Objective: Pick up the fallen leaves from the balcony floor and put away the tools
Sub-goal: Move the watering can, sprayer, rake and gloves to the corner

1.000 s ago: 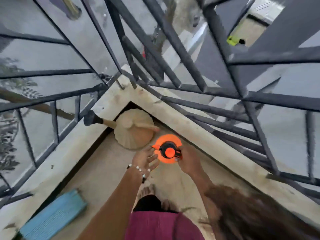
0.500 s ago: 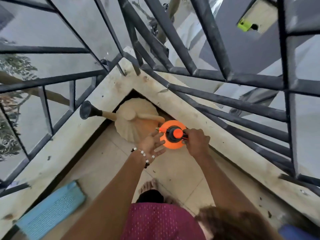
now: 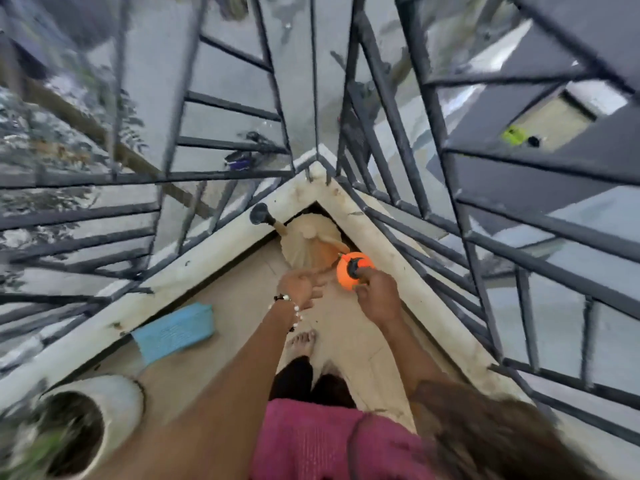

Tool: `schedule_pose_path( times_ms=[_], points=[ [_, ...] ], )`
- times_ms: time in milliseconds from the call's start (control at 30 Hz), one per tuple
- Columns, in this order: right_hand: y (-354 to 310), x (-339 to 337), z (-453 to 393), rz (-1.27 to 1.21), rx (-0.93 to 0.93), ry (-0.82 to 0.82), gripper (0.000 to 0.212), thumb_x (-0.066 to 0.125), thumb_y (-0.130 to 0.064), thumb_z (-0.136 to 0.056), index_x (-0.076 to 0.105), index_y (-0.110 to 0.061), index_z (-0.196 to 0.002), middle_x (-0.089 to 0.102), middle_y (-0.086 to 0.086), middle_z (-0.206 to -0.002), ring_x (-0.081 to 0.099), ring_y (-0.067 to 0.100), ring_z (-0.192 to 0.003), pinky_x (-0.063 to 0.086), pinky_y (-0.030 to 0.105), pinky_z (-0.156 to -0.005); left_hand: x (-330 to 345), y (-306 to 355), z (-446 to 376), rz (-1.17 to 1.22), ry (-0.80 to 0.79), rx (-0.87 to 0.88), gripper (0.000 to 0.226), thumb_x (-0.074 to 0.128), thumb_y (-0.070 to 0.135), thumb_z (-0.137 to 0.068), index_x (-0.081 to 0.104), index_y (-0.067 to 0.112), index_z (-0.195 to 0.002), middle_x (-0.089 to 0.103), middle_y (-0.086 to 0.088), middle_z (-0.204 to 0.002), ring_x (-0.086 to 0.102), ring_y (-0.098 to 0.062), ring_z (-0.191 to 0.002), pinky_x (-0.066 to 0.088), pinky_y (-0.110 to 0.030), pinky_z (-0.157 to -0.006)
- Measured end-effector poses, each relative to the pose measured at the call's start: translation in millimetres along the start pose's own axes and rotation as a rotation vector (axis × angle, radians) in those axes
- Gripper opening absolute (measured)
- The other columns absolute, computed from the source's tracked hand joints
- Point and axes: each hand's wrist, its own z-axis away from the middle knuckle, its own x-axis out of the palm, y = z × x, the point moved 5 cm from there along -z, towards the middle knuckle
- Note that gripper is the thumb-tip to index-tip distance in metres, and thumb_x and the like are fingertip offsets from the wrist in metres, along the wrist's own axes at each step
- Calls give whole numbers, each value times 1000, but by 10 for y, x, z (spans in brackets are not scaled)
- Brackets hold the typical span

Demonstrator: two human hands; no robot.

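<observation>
leaves look cleared; our right hand (image 3: 375, 296) grips the orange spray bottle (image 3: 354, 270) beside the watering can (image 3: 306, 244), left hand (image 3: 299, 287) loose, unstowed yet.

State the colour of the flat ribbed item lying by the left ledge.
Light blue mat, seen in the head view.

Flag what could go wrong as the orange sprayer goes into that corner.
1. The right hand grips the orange spray bottle only by its black top; the body could swing or slip.
2. The beige watering can already fills the corner, so the bottle may knock it or tip against it.
3. The ledge and open railing are close; a fumbled tool could go through.
</observation>
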Motion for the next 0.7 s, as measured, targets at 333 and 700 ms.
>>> schedule_pose_path(
  times_ms=[333, 700],
  points=[
    [-1619, -111, 999, 15, -244, -113, 21, 54, -2, -88, 68, 3, -104, 68, 22, -106, 59, 33, -104, 37, 31, -84, -1423, -612, 1639, 378, 259, 150, 21, 45, 13, -95, 55, 12, -76, 59, -6, -62, 48, -12, -33, 28, -9, -36],
    [-2566, 1450, 1236, 60, -287, -390, 20, 62, -8, -85, 72, -8, -101, 73, 11, -95, 68, 24, -88, 44, 23, -72, -3278, -1666, 1744, 441, 641, 93, 21, 45, 11, -98, 64, 8, -91, 63, -3, -70, 56, -10, -44, 36, -16, -38]
  ],
)
